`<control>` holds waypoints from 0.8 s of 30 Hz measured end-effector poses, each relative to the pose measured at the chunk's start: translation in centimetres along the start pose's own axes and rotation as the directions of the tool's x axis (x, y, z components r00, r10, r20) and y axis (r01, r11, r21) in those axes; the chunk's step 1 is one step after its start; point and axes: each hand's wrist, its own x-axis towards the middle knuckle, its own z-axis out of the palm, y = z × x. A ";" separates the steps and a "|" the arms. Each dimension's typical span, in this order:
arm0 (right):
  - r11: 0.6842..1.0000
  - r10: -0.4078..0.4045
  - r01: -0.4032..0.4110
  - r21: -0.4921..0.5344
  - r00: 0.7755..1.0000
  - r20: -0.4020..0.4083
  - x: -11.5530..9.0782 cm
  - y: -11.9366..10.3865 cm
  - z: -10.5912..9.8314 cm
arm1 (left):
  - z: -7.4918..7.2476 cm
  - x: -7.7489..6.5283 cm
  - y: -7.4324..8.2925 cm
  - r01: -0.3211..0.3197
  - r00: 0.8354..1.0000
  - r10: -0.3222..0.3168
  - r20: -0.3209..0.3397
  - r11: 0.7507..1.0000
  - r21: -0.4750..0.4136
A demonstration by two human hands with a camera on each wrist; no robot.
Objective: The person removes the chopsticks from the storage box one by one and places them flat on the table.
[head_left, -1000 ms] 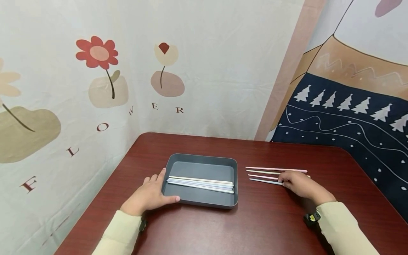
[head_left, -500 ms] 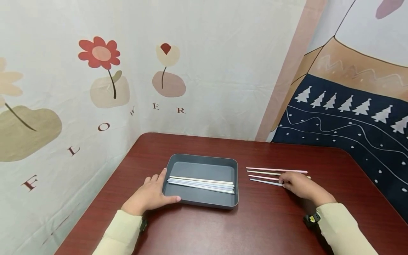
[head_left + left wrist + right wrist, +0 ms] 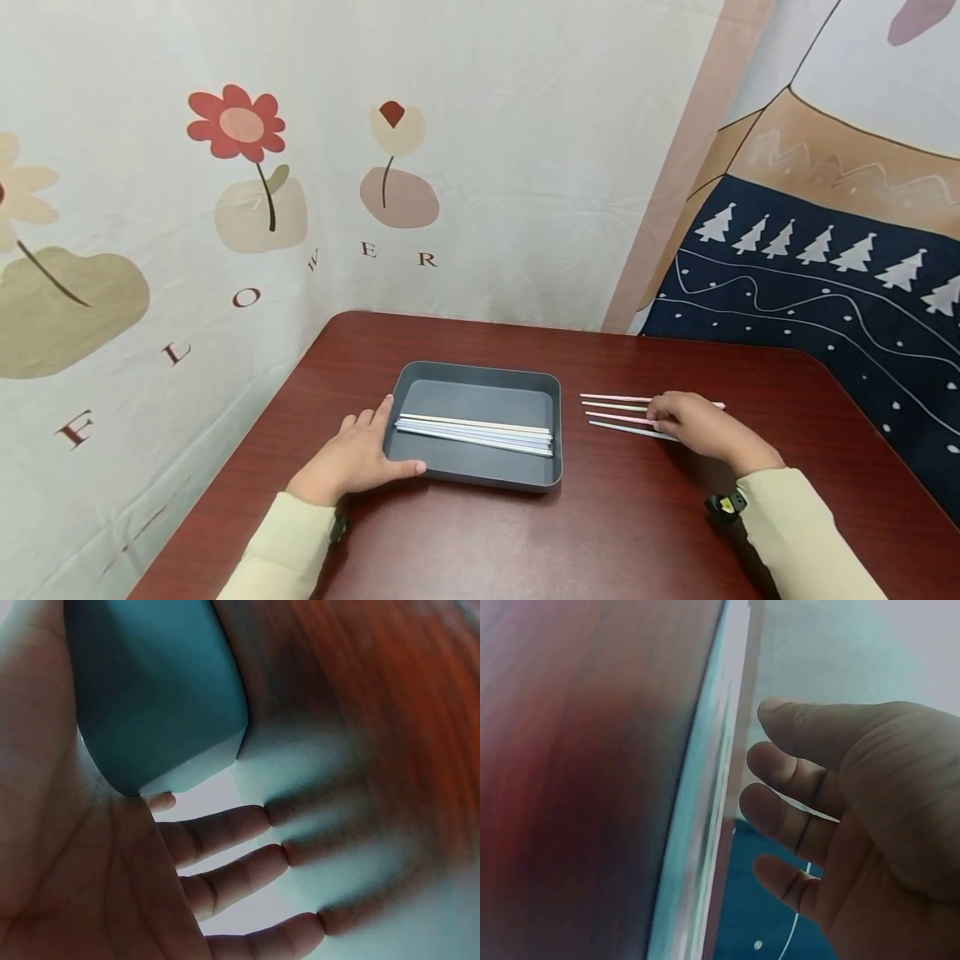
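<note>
My left hand (image 3: 352, 458) rests against the left front corner of a dark grey tray (image 3: 480, 367), thumb along its front wall. In the left wrist view the fingers are straight and spread, with the tray corner at the palm. Several pale chopsticks (image 3: 474, 435) lie side by side in the tray. Over the right ends of a loose row of chopsticks hovers my right hand (image 3: 697, 427), fingers loosely bent and holding nothing. That row has a blue chopstick (image 3: 626, 429) nearest me, then a pink one (image 3: 618, 417), a green one (image 3: 615, 407) and another pink one (image 3: 615, 397).
The tray and the loose chopsticks lie on a reddish-brown table (image 3: 480, 550) with rounded far corners. A pale flower-print cloth (image 3: 525, 167) hangs behind it, and a navy cloth with trees (image 3: 810, 283) at the right.
My right hand has risen off the blue chopstick and shifted slightly left and away from me. The left hand stays at the tray, and the chopsticks lie as before.
</note>
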 end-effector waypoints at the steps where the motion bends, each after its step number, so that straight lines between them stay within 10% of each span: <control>1: 1.000 -0.004 0.004 0.003 1.000 0.001 0.3 -0.3 -0.1 | 0.0 0.0 0.0 0.000 1.000 0.000 0.002 1.000 -0.001; 24: 0.988 -0.096 0.093 0.123 0.995 0.019 7.4 -7.9 0.0 | -0.1 -0.2 0.0 -0.006 1.000 0.006 -0.003 1.000 -0.010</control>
